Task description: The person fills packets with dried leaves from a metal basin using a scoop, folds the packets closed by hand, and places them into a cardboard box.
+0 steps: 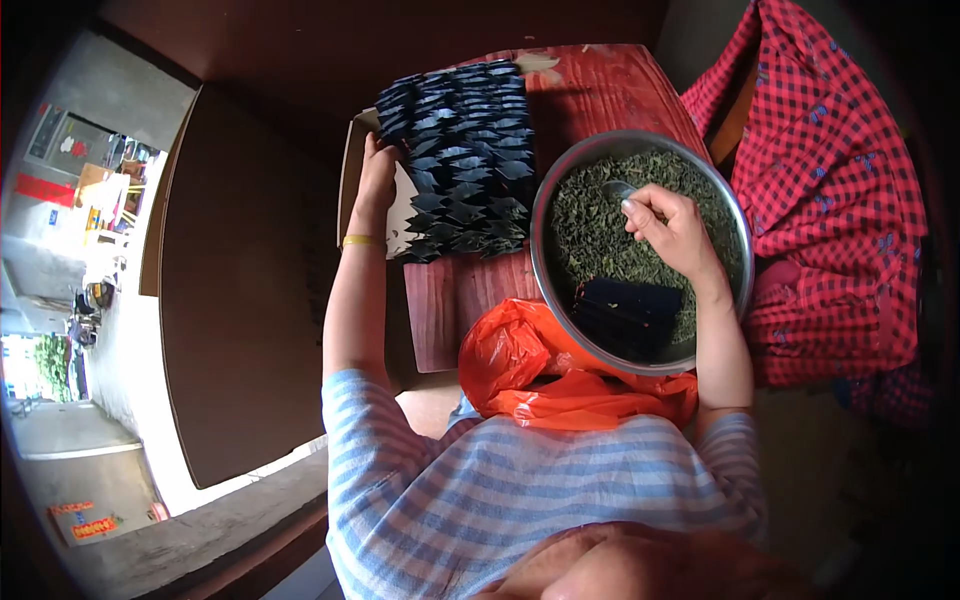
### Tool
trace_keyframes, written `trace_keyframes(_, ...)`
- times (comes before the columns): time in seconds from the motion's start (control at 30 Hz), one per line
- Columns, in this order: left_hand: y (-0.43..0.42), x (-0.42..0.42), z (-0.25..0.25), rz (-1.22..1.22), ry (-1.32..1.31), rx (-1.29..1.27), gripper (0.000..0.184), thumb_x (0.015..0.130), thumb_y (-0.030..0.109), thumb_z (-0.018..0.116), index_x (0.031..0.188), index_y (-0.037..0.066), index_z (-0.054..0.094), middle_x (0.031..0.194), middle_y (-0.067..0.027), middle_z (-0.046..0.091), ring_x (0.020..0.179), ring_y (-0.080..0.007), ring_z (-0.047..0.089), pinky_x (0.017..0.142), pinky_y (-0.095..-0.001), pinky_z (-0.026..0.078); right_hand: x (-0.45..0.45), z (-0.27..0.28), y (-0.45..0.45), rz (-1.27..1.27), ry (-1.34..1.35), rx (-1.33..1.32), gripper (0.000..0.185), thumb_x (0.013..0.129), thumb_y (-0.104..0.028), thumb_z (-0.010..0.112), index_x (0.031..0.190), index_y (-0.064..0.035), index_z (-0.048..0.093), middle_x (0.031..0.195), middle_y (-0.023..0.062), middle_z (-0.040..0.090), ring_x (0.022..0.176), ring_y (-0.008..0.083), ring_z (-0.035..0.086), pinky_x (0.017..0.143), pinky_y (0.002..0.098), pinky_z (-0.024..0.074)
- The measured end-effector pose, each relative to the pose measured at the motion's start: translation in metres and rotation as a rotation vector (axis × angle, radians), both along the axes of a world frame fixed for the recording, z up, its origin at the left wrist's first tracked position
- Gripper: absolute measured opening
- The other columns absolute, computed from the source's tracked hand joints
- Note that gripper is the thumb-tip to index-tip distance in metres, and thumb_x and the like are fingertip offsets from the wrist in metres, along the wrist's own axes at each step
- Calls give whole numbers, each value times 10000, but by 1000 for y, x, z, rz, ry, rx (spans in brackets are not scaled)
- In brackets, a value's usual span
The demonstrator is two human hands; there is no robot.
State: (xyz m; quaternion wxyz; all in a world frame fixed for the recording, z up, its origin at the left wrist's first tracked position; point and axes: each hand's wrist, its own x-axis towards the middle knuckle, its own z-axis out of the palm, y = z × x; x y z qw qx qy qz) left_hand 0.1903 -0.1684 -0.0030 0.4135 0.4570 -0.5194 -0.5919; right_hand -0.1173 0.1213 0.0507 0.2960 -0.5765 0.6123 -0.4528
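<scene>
My right hand (pixel 672 228) is closed around a metal spoon (pixel 619 189) over a large steel bowl (pixel 541 240). Crumbled, dried-looking green leaves (pixel 595 235) fill much of the bowl. A bundle of dark, flat packets (pixel 630 305) lies on the leaves at the bowl's near side. At the left edge of many dark pouches (pixel 455 150), lined up in overlapping rows with pointed ends, is my left hand (pixel 377 178). One finger points up beside the pouches; the others are partly hidden, so its grip is unclear. The pouches rest against a pale cardboard box (pixel 400 215).
Beneath bowl and pouches is a reddish wooden table (pixel 590 85). An orange plastic bag (pixel 510 350) bunches at its near edge. Red-and-black checked cloth (pixel 830 190) hangs on the right. A large brown panel (pixel 235 290) stands left, with a bright doorway beyond.
</scene>
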Motion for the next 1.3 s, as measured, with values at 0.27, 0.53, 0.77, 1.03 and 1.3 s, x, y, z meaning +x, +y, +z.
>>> trace_keyframes(0.27, -15, 0, -1, 17, -94, -23, 652, 779, -36, 510, 1410, 37, 363, 1238, -99, 527, 1094, -213, 516, 991, -307, 376, -4, -5, -2, -14, -57, 13, 223, 961, -208, 624, 864, -7, 629, 700, 24, 628, 641, 76, 594, 589, 241, 487)
trace_keyframes(0.53, 131, -75, 70, -505, -118, -474, 377, 901, 59, 609, 1276, 13, 607, 1241, -109, 633, 1090, -176, 593, 915, -321, 478, -13, -9, -7, -47, -49, -87, 180, 970, -192, 613, 930, -22, 653, 740, 8, 647, 676, 55, 604, 586, 214, 501)
trace_keyframes(0.77, 242, -155, 12, -1072, -356, -721, 244, 932, 123, 625, 1126, -19, 662, 988, -180, 707, 894, -154, 678, 814, -307, 510, -18, -12, -5, -66, 6, -126, 221, 951, -237, 633, 906, -25, 673, 733, 35, 683, 695, 99, 658, 620, 256, 517)
trace_keyframes(1.03, 254, -151, 8, -1074, -407, -487, 147, 909, 109, 641, 974, -10, 696, 903, -160, 715, 835, -272, 706, 747, -350, 526, -15, -10, -4, -28, 126, -233, 226, 963, -233, 623, 928, -13, 663, 745, 26, 672, 678, 88, 646, 599, 246, 519)
trace_keyframes(1.3, 263, -155, 11, -1033, -657, -606, 176, 894, 162, 659, 973, 12, 704, 844, -169, 705, 791, -290, 703, 727, -353, 526, -16, -11, -5, 8, 36, -180, 237, 962, -243, 626, 938, -11, 668, 769, 36, 684, 704, 106, 676, 615, 252, 541)
